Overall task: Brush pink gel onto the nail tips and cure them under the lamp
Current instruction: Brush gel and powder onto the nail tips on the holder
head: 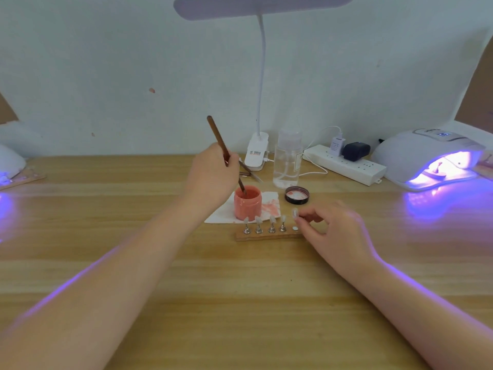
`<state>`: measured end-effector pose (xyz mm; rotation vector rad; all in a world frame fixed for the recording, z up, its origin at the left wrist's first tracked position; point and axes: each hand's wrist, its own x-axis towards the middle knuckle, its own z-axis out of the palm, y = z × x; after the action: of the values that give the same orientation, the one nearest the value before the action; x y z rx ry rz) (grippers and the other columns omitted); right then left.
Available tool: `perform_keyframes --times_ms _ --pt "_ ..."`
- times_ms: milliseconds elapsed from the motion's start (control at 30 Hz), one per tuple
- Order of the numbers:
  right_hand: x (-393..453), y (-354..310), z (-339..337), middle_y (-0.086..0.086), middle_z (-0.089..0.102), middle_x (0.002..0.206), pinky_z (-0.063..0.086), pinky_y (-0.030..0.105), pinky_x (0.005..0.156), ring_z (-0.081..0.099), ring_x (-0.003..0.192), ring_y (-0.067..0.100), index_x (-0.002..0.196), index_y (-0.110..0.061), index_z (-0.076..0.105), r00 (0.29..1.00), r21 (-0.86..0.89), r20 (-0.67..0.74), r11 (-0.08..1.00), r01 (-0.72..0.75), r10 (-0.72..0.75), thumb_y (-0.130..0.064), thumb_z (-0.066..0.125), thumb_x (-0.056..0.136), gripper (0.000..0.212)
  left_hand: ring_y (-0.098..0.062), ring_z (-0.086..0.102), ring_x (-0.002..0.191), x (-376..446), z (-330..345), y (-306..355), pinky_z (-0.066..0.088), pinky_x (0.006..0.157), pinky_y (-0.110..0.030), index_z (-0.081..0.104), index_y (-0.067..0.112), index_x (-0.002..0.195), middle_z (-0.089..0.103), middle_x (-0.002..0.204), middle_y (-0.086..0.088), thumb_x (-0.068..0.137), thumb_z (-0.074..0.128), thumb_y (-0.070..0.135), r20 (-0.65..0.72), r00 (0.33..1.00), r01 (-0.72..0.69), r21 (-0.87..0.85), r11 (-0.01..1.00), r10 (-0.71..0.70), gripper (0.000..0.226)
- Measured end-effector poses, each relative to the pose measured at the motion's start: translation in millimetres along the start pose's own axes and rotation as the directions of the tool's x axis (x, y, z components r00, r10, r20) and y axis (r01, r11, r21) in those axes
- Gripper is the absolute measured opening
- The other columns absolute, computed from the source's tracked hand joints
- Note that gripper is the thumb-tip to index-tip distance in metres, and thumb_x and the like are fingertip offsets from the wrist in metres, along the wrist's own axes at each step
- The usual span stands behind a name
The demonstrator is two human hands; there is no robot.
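My left hand [212,174] grips a brown brush [222,146], its tip dipped into the open jar of pink gel [247,204]. In front of the jar lies a wooden strip [266,236] carrying several small metal stands with clear nail tips [258,222]. My right hand [330,228] pinches one more stand with a nail tip [295,212], lifted just above the strip's right end, over a bare round pad [294,228]. The curing lamp [432,158] glows violet at the far right, with something on a stand inside it.
The jar stands on a pink-smeared white tissue [270,206]. Its black lid [296,194] lies to the right. Behind are a clear pump bottle [288,161], a clip desk lamp [256,153], tweezers [250,173] and a power strip [346,164]. Another violet glow lights the far left edge.
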<state>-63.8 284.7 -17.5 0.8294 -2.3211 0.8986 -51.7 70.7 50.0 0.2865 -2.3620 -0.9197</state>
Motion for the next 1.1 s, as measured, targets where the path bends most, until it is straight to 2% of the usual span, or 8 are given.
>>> perform_keyframes --times_ms 133,233,333,467,567,700,933,1100 --pt "1 2 2 -0.012 0.064 0.068 0.046 0.03 0.065 0.057 0.07 0.015 0.078 -0.019 0.072 1.0 0.025 -0.016 0.999 -0.021 0.022 -0.013 0.074 0.079 0.007 -0.011 0.053 0.059 -2 5 -5 0.037 0.048 -0.019 0.055 0.019 0.075 0.059 0.069 0.001 0.097 0.051 0.026 0.052 0.999 0.002 0.08 0.997 -0.006 0.023" --pt "1 4 2 -0.016 0.062 0.068 0.042 0.022 0.067 0.057 0.073 0.011 0.079 -0.019 0.072 0.998 0.041 -0.011 0.997 -0.059 0.059 -0.015 0.073 0.081 0.005 -0.019 0.062 0.07 -3 8 -8 0.042 0.057 -0.025 0.057 0.013 0.075 0.064 0.075 -0.006 0.097 0.052 0.026 0.097 0.995 0.005 0.07 0.998 -0.012 0.026" --pt "1 4 1 -0.019 0.061 0.069 0.038 0.011 0.068 0.056 0.075 0.008 0.08 -0.02 0.072 0.997 0.037 0.015 0.997 -0.074 0.073 -0.017 0.071 0.082 0.004 -0.014 0.057 0.065 -3 10 -9 0.035 0.051 -0.022 0.051 0.018 0.068 0.059 0.069 -0.001 0.097 0.052 0.026 0.104 0.995 -0.018 0.104 0.994 0.007 0.03" --pt "1 3 1 -0.018 0.062 0.069 0.038 0.012 0.068 0.056 0.075 0.008 0.08 -0.021 0.072 0.998 0.027 0.019 0.997 -0.068 0.067 -0.017 0.072 0.082 0.004 -0.007 0.049 0.059 -3 13 -10 0.031 0.05 -0.022 0.051 0.018 0.068 0.053 0.066 0.004 0.097 0.052 0.025 0.105 0.994 -0.041 0.128 0.991 0.027 0.03" --pt "1 3 0 -0.021 0.059 0.068 0.037 0.012 0.068 0.056 0.076 0.008 0.08 -0.022 0.072 0.997 0.031 0.026 0.997 -0.075 0.075 -0.017 0.071 0.082 0.005 -0.012 0.061 0.063 -1 8 -11 0.045 0.054 -0.024 0.059 0.014 0.079 0.064 0.071 -0.001 0.096 0.052 0.026 0.031 0.999 0.013 -0.01 1.0 -0.013 0.023" --pt "1 4 1 -0.024 0.056 0.064 0.036 0.009 0.067 0.053 0.075 0.004 0.08 -0.023 0.072 0.997 0.031 0.023 0.996 -0.081 0.08 -0.017 0.072 0.082 0.006 0.001 0.05 0.038 7 -4 -17 0.041 0.042 -0.018 0.057 0.018 0.078 0.062 0.06 0.005 0.095 0.051 0.027 -0.087 0.973 0.18 -0.29 0.94 -0.214 0.019" --pt "0 4 1 -0.029 0.055 0.066 0.038 0.012 0.067 0.053 0.075 0.001 0.079 -0.025 0.072 0.997 0.035 0.02 0.997 -0.072 0.072 -0.017 0.073 0.08 0.008 -0.002 0.05 0.037 6 -4 -34 0.041 0.038 -0.016 0.06 0.008 0.083 0.061 0.061 0.001 0.096 0.053 0.027 0.016 0.915 0.364 -0.462 0.809 -0.403 0.024" --pt "0 5 1 -0.03 0.055 0.066 0.033 0.006 0.067 0.052 0.075 -0.006 0.08 -0.027 0.072 0.997 0.024 0.02 0.997 -0.075 0.074 -0.019 0.073 0.08 0.008 -0.004 0.049 0.035 6 0 -40 0.04 0.037 -0.016 0.06 0.008 0.08 0.06 0.059 -0.001 0.096 0.054 0.025 0.061 0.881 0.428 -0.523 0.737 -0.469 0.024"
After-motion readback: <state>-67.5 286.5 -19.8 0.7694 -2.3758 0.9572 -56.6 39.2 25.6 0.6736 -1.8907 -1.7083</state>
